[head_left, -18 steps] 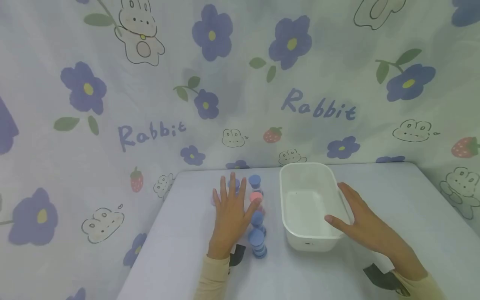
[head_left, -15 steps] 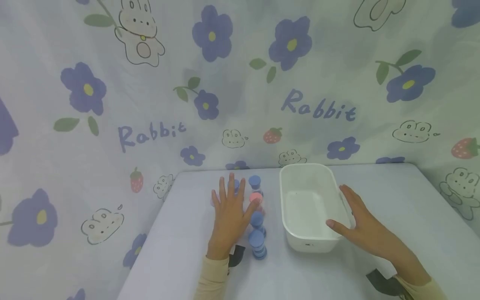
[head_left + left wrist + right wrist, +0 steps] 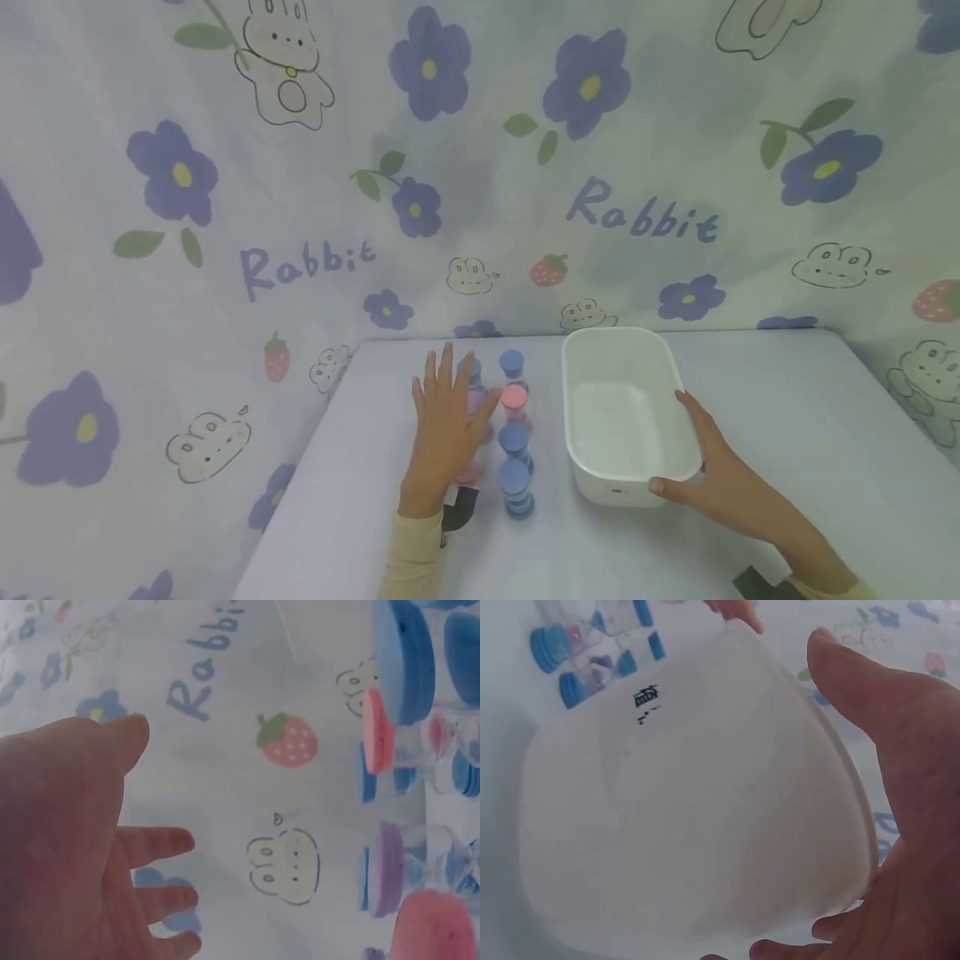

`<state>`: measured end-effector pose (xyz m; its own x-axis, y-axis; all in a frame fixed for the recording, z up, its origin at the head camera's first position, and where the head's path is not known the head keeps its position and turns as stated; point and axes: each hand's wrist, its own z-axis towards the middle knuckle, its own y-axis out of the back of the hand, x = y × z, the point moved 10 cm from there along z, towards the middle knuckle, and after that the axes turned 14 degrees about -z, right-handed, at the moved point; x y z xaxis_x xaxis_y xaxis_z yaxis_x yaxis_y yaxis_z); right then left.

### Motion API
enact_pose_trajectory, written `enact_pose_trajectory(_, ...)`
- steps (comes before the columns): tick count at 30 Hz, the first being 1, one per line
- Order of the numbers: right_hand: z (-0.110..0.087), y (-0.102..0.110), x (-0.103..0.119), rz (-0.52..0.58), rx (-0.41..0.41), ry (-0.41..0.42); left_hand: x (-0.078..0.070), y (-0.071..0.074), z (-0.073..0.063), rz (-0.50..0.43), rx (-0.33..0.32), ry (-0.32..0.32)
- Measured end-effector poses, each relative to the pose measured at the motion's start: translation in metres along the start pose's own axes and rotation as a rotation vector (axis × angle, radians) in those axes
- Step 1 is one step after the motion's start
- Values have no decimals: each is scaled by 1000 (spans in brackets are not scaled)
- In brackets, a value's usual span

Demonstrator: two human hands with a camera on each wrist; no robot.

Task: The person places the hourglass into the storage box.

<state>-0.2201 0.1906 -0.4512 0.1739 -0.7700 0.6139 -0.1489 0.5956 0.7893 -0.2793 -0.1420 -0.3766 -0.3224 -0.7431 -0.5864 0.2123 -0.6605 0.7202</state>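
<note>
Several sand timers with coloured caps stand in two rows on the table. In the right row are a pink sand timer [image 3: 513,398] and blue ones, the nearest blue sand timer [image 3: 515,481] at the front. My left hand [image 3: 441,429] spreads over the left row, holding nothing; a purple sand timer [image 3: 477,403] shows beside its thumb. In the left wrist view, clear waisted bodies show under the caps. Beside the white plastic bin [image 3: 618,493], my right hand [image 3: 738,492] has fingers along its right side and the thumb at the near right corner.
The white table [image 3: 795,400] ends at a hanging cloth [image 3: 495,192] printed with flowers, rabbits and strawberries. The bin's walls rise to the right of the sand timers.
My left hand has shifted left, uncovering the purple sand timer and the base of a pink one. My right hand has come slightly nearer along the bin, its thumb now at the front corner.
</note>
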Motion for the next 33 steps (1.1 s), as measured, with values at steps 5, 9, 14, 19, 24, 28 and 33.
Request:
enact_pose_trajectory(5,1,-4,0,18,-11,-12,12,23,-1,-107,-46,10)
enact_pose_trajectory(9,4,-4,4,12,-25,5,34,48,-4,-217,-82,50)
enact_pose_trajectory(14,4,-6,1,7,-22,-8,67,77,0,-333,-135,103)
enact_pose_trajectory(19,1,-6,-4,-19,-48,-25,106,81,-2,-449,-148,174)
enact_pose_trajectory(24,0,-9,-6,-19,-53,-38,135,64,-2,-554,-97,198)
enact_pose_trajectory(28,0,-11,-7,10,-54,-41,140,50,-2,-584,-53,214)
enact_pose_trajectory(33,-1,-11,-10,54,-58,-55,147,39,-2,-609,-36,210)
